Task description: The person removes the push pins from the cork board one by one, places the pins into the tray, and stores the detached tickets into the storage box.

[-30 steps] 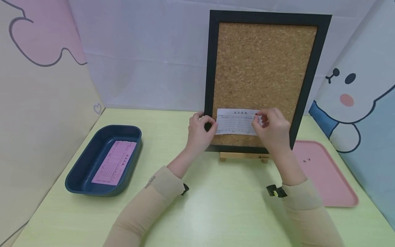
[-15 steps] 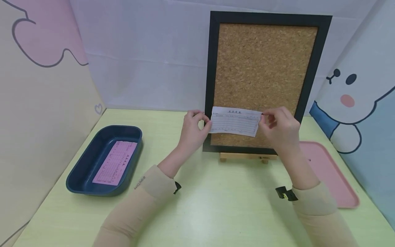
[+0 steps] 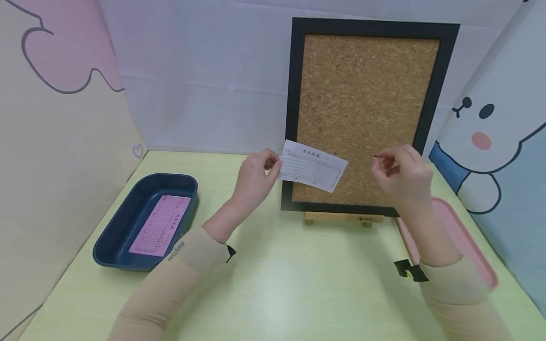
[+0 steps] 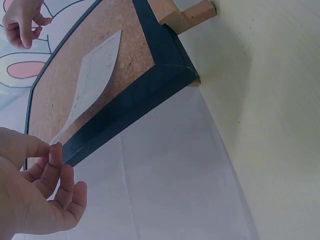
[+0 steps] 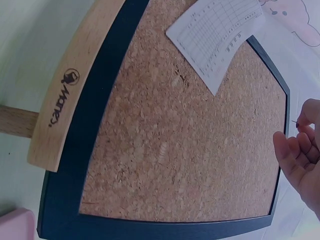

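Note:
My left hand [image 3: 255,183] pinches a white printed paper form [image 3: 314,166] by its left edge. The form tilts down to the right in front of the lower part of a black-framed cork board [image 3: 367,94], and its right end hangs free. Seen from the left wrist, the sheet [image 4: 96,75] curves away from the fingertips. My right hand [image 3: 404,177] is apart from the paper, before the board's lower right. Between its fingertips it holds a small dark push pin [image 5: 297,124], whose thin point shows in the right wrist view.
A wooden stand [image 3: 343,217] supports the board. At the left, a dark blue tray [image 3: 102,255] holds a pink printed form [image 3: 159,225]. A pink tray [image 3: 462,241] lies at the right, partly behind the right forearm. Printed walls enclose the table.
Both hands have drawn apart. My left hand has carried the form left, and its right end has tilted down. My right hand has let go of the paper and moved right, still holding the push pin.

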Tool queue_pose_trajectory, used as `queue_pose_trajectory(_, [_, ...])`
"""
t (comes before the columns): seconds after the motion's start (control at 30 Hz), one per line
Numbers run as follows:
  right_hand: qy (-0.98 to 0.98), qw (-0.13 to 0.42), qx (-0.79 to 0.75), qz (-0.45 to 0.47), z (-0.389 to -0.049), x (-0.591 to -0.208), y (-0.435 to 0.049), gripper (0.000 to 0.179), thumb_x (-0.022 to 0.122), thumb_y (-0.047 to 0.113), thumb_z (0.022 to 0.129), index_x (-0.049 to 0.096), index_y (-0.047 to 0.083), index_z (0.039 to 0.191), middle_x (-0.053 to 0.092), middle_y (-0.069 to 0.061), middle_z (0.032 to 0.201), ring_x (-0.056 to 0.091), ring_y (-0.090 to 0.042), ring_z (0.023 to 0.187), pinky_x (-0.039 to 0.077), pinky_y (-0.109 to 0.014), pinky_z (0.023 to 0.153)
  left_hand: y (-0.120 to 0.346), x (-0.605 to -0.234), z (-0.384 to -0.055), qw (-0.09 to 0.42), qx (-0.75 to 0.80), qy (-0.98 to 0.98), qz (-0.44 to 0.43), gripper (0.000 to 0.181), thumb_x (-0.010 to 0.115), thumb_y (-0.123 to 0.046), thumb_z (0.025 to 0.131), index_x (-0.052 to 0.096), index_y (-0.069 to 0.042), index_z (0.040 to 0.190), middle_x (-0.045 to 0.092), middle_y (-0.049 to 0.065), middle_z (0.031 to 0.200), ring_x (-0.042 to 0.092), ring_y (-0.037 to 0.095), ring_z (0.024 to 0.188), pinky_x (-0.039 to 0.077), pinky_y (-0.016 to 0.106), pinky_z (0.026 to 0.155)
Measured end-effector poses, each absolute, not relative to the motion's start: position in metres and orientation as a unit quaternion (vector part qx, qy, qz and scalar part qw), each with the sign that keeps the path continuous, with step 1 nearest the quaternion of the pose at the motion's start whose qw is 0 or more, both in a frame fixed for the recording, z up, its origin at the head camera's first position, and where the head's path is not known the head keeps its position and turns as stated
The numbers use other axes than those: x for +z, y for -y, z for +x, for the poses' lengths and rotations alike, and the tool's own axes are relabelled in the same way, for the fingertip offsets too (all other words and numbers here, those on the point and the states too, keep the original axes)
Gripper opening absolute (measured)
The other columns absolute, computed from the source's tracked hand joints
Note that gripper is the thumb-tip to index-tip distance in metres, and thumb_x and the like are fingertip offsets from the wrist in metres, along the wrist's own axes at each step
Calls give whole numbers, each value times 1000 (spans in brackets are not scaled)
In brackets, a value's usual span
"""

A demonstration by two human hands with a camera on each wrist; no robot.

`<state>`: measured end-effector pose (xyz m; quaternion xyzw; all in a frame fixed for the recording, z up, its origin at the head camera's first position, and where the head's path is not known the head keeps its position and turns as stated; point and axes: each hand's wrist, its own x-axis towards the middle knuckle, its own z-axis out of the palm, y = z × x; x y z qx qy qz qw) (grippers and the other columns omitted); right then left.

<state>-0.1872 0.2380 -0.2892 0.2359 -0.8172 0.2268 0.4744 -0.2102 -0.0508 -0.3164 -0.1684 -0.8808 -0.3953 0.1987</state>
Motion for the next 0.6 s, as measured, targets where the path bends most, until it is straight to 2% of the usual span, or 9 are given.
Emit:
queue_pose_trajectory(0.3, [815,477,230,233,-180,-281,-246,15,62,5,82,67,-9,85,60,-21,74,58,-25,62,33,1,69,65,-303,-210,283,-299,889,-199,8,61,-11,89,64,-5,87,68,5,77,49,21,69,39,30,55])
queue_pose_trajectory(0.5, [826,471,216,222,-174,-276,-255,10,64,-1,80,66,-9,86,61,-20,74,57,-24,61,33,2,70,78,-295,-211,319,-233,892,-220,9,62,-12,90,65,-4,88,67,5,75,51,23,70,41,32,58])
queue_pose_trajectory(0.6, [831,467,205,220,-171,-275,-260,12,61,1,82,66,-9,87,60,-20,73,54,-21,62,33,2,71,84,-291,-210,325,-217,892,-228,9,61,-11,90,66,-3,89,66,6,75,52,24,72,43,32,59])
